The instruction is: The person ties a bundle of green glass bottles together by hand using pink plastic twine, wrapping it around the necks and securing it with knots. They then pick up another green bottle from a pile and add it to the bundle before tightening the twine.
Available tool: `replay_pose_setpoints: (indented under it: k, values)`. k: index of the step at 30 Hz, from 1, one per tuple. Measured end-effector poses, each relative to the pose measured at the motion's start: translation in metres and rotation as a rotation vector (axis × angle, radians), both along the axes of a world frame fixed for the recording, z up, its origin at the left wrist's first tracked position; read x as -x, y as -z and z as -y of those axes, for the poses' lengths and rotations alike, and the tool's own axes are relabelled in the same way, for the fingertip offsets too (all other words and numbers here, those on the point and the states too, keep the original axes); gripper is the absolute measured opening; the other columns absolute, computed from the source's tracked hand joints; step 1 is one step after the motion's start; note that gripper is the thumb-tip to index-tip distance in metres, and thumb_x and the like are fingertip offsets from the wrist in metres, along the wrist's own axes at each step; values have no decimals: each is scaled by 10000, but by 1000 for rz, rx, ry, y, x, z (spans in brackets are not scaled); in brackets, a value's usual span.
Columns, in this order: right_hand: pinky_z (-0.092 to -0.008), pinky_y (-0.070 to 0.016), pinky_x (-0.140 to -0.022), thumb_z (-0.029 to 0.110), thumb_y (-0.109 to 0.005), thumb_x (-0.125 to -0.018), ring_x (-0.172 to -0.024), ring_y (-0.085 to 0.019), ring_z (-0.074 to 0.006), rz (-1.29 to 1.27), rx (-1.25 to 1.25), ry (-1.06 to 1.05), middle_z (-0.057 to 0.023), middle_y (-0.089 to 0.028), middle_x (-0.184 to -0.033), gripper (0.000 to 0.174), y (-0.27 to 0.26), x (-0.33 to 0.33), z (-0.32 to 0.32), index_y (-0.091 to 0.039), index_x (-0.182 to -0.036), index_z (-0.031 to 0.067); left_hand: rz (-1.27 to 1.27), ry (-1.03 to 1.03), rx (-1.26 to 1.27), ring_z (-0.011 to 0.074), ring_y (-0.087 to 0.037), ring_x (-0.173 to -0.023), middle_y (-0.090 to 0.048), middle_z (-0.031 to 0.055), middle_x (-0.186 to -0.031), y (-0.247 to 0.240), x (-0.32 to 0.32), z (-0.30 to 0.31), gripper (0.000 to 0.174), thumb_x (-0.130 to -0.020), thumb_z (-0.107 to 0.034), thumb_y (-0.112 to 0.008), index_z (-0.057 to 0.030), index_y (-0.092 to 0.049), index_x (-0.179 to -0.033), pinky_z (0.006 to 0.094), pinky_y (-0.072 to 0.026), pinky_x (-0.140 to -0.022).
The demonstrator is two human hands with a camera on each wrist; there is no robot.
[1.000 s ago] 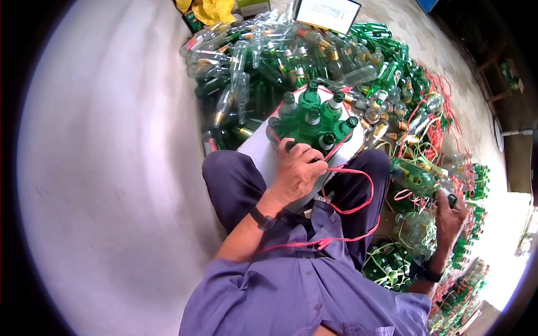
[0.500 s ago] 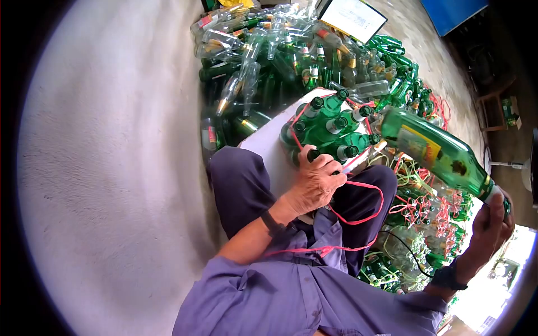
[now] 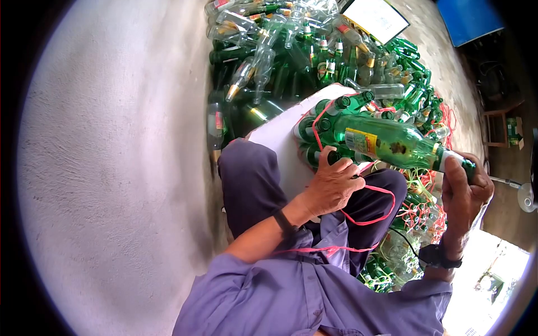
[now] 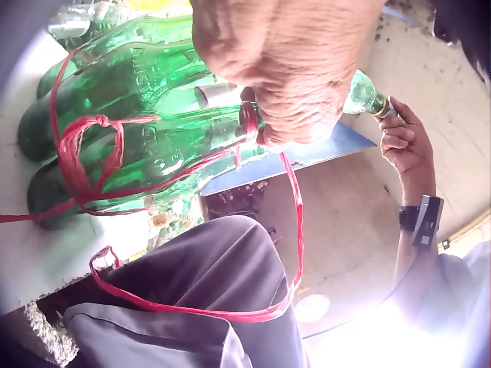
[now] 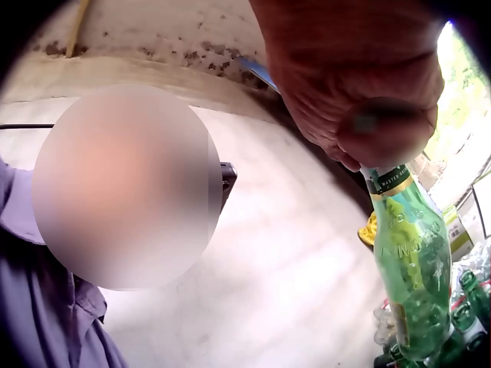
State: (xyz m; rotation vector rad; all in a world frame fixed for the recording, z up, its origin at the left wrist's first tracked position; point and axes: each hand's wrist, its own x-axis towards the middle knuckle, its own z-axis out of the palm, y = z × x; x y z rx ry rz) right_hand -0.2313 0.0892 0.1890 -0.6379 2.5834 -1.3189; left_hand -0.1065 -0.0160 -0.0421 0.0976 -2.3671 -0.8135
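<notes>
A bundle of green glass bottles (image 4: 115,84) with red twine (image 4: 73,157) round it stands on a white board (image 3: 274,131) between the knees. My left hand (image 3: 333,185) grips bottle necks on the near side of the bundle. In the left wrist view the twine lies close under its fingers, and a loose end trails over the lap. My right hand (image 3: 468,187) holds another green bottle (image 3: 392,143) by its neck. This bottle, with a yellow label, lies nearly level in the head view, its base overlapping the bundle. In the right wrist view it hangs below the hand.
A big heap of loose green and clear bottles (image 3: 269,61) lies beyond the board. Tied bottle bundles (image 3: 420,207) stand to the right. A pale wall (image 3: 123,157) rises on the left. At the far right is a fan (image 3: 525,197).
My right hand has lifted the green bottle from the right side and swung it left, its base now over the bundle. The left hand has kept its grip on the necks.
</notes>
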Motion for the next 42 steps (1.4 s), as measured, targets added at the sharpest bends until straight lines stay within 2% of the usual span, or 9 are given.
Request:
replay_pose_setpoints:
  k: [7,15,18,19,23,25,28,34,42]
  values:
    - [-228,-462,-589,120,-731,-867,-672,-593,-79,-145,-141,-208,-33,-648,-713,168,21,2,21,-673,-912,-32,-37,-35,-5,133,-500,-976,-553,-88,-912,2,1,-2,134,-724,-106,-678,-206,-610,-781,535,-257,-1000]
    - [-259,-464,-526,115,-727,-873,-611,-600,-68,-259,-215,-395,-49,-670,-681,179,48,1,41,-654,-938,-35,-35,-58,-27,148,-510,-1006,-554,-71,-930,3,0,-4,135,-739,-104,-673,-200,-599,-799,568,-249,-1020]
    - [-299,-462,-506,134,-735,-843,-561,-649,-160,-298,-317,-455,-146,-664,-665,201,40,3,48,-640,-904,-32,-17,-50,-21,151,-512,-1016,-554,-66,-939,4,0,-4,134,-741,-109,-675,-198,-598,-805,578,-249,-1024]
    - [-326,-475,-521,139,-740,-821,-574,-664,-231,-282,-367,-457,-168,-651,-667,207,34,2,54,-624,-871,-24,-15,-50,-22,151,-512,-1016,-554,-66,-939,4,0,-4,134,-741,-109,-675,-198,-598,-805,578,-249,-1024]
    - [-365,-484,-544,154,-751,-812,-606,-664,-287,-430,-355,-524,-159,-635,-657,248,39,5,67,-599,-919,-10,1,-32,-23,153,-510,-1036,-555,-63,-955,4,0,-2,117,-756,-114,-667,-195,-602,-810,588,-242,-1039]
    - [-408,-478,-557,174,-760,-807,-644,-652,-354,-564,-366,-569,-170,-620,-658,303,40,4,76,-554,-950,5,9,-30,-26,153,-509,-1043,-555,-62,-960,4,-1,-2,111,-762,-115,-663,-194,-606,-817,592,-239,-1044]
    - [-435,-465,-555,189,-757,-815,-648,-639,-383,-384,-387,-580,-191,-615,-660,328,41,8,79,-516,-942,5,8,-25,-20,152,-507,-1046,-555,-61,-965,3,-1,-1,107,-771,-117,-658,-193,-615,-833,595,-237,-1048]
    - [-463,-460,-565,182,-738,-824,-654,-631,-403,-340,-431,-605,-210,-606,-657,316,34,5,86,-498,-890,-13,12,-12,-25,154,-506,-1047,-554,-55,-965,3,-2,-1,99,-780,-119,-649,-191,-620,-840,599,-236,-1046]
    - [-484,-445,-626,180,-732,-809,-703,-594,-423,-518,-524,-650,-214,-587,-667,303,28,5,96,-508,-848,-21,13,-26,-58,152,-509,-1050,-546,-52,-944,3,-1,-2,82,-780,-123,-653,-185,-618,-821,601,-216,-1053]
